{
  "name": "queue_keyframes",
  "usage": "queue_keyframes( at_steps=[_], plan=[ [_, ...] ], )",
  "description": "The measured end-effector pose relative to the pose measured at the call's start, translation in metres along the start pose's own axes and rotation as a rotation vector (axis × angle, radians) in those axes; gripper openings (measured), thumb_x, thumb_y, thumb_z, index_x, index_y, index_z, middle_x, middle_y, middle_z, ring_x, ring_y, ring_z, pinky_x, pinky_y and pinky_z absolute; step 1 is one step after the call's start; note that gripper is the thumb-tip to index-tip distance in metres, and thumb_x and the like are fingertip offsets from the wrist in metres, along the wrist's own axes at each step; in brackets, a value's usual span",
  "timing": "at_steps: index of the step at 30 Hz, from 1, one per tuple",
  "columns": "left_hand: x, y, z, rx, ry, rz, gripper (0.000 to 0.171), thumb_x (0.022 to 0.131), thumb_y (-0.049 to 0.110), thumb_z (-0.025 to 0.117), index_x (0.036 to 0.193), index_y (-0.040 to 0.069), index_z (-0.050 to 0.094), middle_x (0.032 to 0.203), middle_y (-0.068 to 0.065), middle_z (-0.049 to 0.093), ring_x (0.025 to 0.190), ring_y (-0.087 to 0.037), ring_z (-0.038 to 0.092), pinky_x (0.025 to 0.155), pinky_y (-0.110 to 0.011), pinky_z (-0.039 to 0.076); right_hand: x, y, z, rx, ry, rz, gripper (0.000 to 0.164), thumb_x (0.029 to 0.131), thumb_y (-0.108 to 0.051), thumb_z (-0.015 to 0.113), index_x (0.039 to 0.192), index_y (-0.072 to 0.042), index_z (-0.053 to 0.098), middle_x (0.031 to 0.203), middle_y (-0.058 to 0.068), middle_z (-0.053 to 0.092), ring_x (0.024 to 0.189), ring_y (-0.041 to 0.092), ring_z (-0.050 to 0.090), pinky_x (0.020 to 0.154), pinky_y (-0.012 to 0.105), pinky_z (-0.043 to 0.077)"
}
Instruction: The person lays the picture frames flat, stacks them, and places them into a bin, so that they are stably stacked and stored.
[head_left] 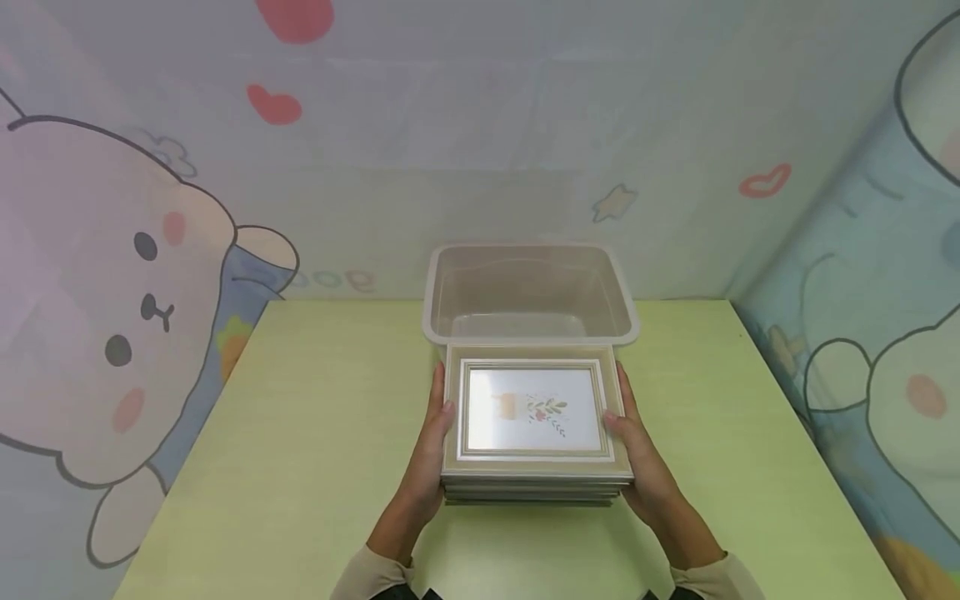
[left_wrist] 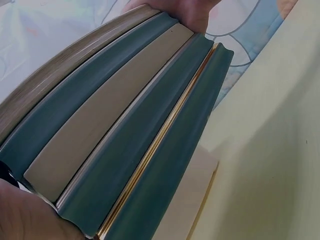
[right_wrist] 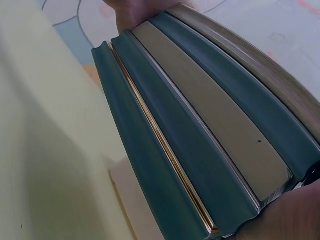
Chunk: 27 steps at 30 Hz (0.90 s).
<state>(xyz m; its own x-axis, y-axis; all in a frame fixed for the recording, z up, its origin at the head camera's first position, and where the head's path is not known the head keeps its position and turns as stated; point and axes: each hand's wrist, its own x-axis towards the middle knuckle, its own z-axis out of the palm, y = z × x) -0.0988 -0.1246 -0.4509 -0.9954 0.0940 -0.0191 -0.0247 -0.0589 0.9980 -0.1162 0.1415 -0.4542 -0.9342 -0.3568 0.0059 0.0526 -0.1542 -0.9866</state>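
Note:
Both hands hold a stack of several picture frames (head_left: 529,469) over the table, one hand at each short side. The top frame (head_left: 617,367) has a beige border, a silver inner edge and a white print with a small floral drawing. My left hand (head_left: 426,458) grips the left side, thumb near the top edge. On the right side, my right hand (head_left: 647,467) grips with its thumb on the border. In the left wrist view, the stack's edges alternate between dark green frames (left_wrist: 125,155) and beige-brown ones (left_wrist: 115,105).
Just beyond the stack stands a pale plastic bin (head_left: 427,317) at the back of the light yellow-green table (head_left: 337,417); nothing shows on its visible floor. A cloth backdrop (head_left: 480,125) with cartoon animals and hearts hangs behind and along the sides.

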Motion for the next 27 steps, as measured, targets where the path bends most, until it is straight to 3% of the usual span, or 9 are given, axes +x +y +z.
queue_keyframes(
  at_steps=[3,10,15,20,27],
  plan=[
    [0.0,-0.001,-0.001,0.011,0.006,-0.002,0.06,0.107,0.04,0.023,0.159,0.041,-0.005,0.168,0.004,-0.015,0.153,-0.031,-0.019,0.114,-0.073,-0.011,0.0,0.0,0.0,-0.006,0.012,0.01,0.064,0.105,-0.032,0.028,0.153,-0.056,-0.006,0.166,0.003,-0.013,0.136,0.037,0.016,0.098,0.04,0.036],
    [0.001,-0.002,-0.001,-0.043,-0.004,-0.017,0.058,0.107,0.039,0.024,0.159,0.042,-0.002,0.169,0.004,-0.009,0.154,-0.029,-0.015,0.117,-0.069,-0.009,0.001,0.003,0.0,-0.001,0.049,0.021,0.065,0.105,-0.03,0.03,0.154,-0.054,-0.005,0.165,0.008,-0.007,0.123,0.037,0.032,0.087,0.041,0.05],
    [0.001,-0.002,-0.002,-0.032,0.008,-0.009,0.058,0.107,0.037,0.024,0.16,0.041,-0.001,0.169,0.003,-0.009,0.154,-0.03,-0.015,0.117,-0.07,-0.01,0.002,0.003,0.0,-0.016,0.053,0.019,0.066,0.105,-0.03,0.031,0.155,-0.053,-0.004,0.164,0.009,-0.004,0.118,0.035,0.039,0.085,0.041,0.051],
    [-0.001,0.002,-0.003,0.004,0.005,-0.003,0.058,0.107,0.038,0.024,0.16,0.04,0.0,0.169,0.003,-0.009,0.154,-0.031,-0.015,0.115,-0.072,-0.01,0.002,0.001,0.0,-0.009,0.046,0.012,0.066,0.105,-0.028,0.031,0.155,-0.053,-0.004,0.164,0.011,-0.002,0.116,0.033,0.041,0.084,0.042,0.053],
    [-0.002,0.008,-0.005,0.02,-0.017,0.021,0.06,0.107,0.038,0.028,0.16,0.04,-0.001,0.169,0.0,-0.009,0.154,-0.033,-0.014,0.115,-0.073,-0.009,0.001,-0.001,0.002,0.014,0.021,-0.017,0.066,0.105,-0.026,0.03,0.155,-0.053,-0.004,0.165,0.009,-0.009,0.125,0.04,0.029,0.087,0.042,0.051]
  ],
)
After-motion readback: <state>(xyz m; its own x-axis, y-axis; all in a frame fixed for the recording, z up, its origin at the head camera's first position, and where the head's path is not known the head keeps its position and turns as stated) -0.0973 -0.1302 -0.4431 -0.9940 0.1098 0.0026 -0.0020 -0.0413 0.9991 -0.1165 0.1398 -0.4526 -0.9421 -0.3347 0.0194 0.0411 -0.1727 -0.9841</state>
